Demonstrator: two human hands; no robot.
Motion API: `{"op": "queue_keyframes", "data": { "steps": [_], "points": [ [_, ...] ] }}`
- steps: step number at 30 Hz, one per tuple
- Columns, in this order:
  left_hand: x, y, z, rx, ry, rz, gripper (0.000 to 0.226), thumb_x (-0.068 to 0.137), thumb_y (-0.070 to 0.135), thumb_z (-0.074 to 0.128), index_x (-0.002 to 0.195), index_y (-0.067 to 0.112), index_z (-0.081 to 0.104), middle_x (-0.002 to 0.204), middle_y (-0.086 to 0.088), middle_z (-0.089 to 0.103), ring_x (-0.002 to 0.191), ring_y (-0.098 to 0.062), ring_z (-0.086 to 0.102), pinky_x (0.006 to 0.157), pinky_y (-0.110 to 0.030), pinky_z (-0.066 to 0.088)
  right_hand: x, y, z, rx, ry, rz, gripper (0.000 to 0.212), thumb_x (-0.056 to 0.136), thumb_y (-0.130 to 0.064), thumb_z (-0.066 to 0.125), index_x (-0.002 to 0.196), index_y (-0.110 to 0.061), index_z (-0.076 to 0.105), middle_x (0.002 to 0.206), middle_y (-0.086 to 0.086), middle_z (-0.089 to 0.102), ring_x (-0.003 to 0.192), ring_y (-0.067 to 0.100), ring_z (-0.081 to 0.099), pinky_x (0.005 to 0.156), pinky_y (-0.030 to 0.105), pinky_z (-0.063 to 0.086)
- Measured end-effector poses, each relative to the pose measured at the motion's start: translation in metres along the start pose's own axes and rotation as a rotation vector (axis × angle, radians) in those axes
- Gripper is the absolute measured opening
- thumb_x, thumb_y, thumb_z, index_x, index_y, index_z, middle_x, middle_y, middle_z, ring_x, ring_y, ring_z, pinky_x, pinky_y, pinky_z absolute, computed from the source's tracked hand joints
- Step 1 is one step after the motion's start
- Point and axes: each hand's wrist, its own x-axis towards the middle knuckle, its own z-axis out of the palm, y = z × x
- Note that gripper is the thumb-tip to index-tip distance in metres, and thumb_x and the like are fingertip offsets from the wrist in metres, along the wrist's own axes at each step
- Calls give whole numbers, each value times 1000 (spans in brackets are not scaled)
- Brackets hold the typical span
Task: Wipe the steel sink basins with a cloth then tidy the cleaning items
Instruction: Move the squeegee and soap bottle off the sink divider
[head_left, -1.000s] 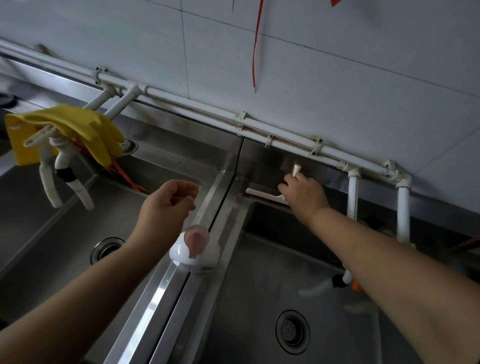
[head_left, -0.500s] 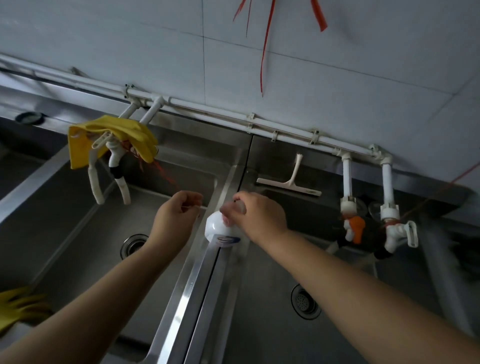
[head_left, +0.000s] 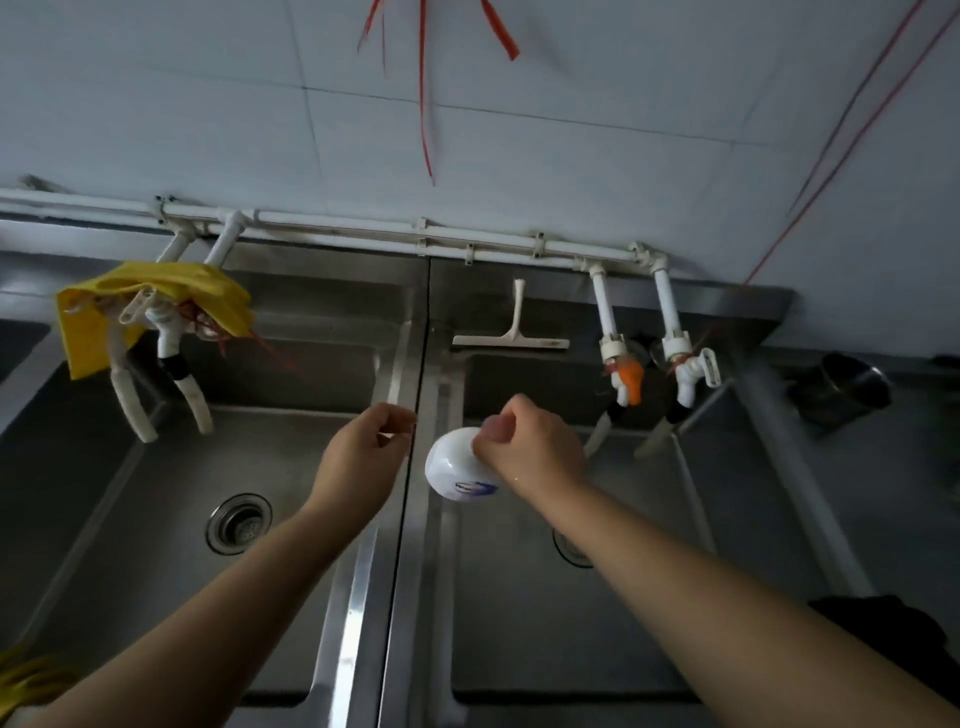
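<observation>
Red strings (head_left: 425, 104): hang down the white wall.
Steel cup (head_left: 842, 393): lies tipped, far right.
Taps (head_left: 657, 358): white, one orange.

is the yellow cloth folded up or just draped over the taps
Draped. The yellow cloth hangs loosely over the left taps, one corner dangling down, not folded.

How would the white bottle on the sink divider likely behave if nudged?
The white bottle stands on the narrow divider between the basins, so it would probably tip into one. Its rounded, smooth shell looks slippery. The right hand holds its top, which likely steadies it.
</observation>
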Motion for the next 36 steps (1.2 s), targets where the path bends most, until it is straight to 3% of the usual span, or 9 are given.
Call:
{"op": "queue_keyframes", "data": {
  "steps": [4, 8, 18, 24, 29, 32, 34, 36],
  "points": [
    [-3, 25, 45, 68, -143, 83, 19, 93, 18, 52, 103, 33, 56, 92, 12, 60, 81, -5, 59, 64, -19, 44, -26, 46, -40, -50, -8, 121, 24, 72, -49, 60, 82, -30, 49, 72, -13, 53, 67, 7, 52, 52, 25, 38],
    [-10, 60, 100, 243, -248, 251, 22, 92, 20, 53, 112, 29, 59, 96, 13, 55, 88, -7, 57, 76, -26, 48, -48, 101, -85, -127, 33, 235, 24, 70, -45, 62, 78, -25, 51, 70, -10, 52, 71, 16, 56, 56, 27, 37],
    [-1, 151, 225, 545, -262, 692, 27, 91, 21, 52, 115, 25, 63, 110, 6, 62, 99, -13, 59, 79, -30, 50, -6, 257, -197, -134, 104, 337, 21, 68, -43, 62, 70, -31, 46, 71, -13, 54, 67, 9, 54, 50, 22, 35],
    [24, 193, 291, 625, -236, 652, 29, 91, 20, 52, 119, 24, 62, 113, 5, 62, 102, -14, 59, 82, -30, 50, 92, 335, -230, -164, 145, 234, 23, 68, -45, 60, 78, -26, 50, 68, -11, 53, 63, 15, 53, 48, 23, 30],
    [36, 209, 320, 716, -154, 672, 24, 68, 7, 78, 90, 14, 73, 80, -1, 69, 70, -20, 68, 57, -35, 57, 172, 378, -231, -169, 168, 153, 21, 77, -42, 58, 81, -23, 48, 68, -8, 49, 67, 20, 52, 54, 26, 32],
    [37, 209, 327, 758, -96, 661, 19, 78, 11, 59, 92, 14, 73, 79, -1, 69, 66, -20, 66, 56, -36, 56, 206, 392, -228, -134, 148, 148, 20, 78, -37, 58, 82, -24, 44, 66, -9, 42, 67, 20, 44, 55, 26, 29],
    [36, 210, 328, 785, -99, 634, 21, 80, 14, 56, 94, 14, 72, 81, 0, 69, 66, -18, 66, 57, -35, 56, 223, 398, -226, -146, 132, 154, 19, 80, -36, 56, 84, -21, 45, 73, -3, 48, 70, 24, 46, 59, 27, 30],
    [37, 210, 330, 780, -92, 628, 22, 71, 9, 72, 93, 13, 73, 81, 0, 69, 66, -17, 66, 57, -33, 56, 236, 402, -224, -154, 128, 160, 19, 81, -35, 57, 88, -19, 50, 83, 3, 58, 78, 28, 55, 63, 28, 32]
  ]
}}
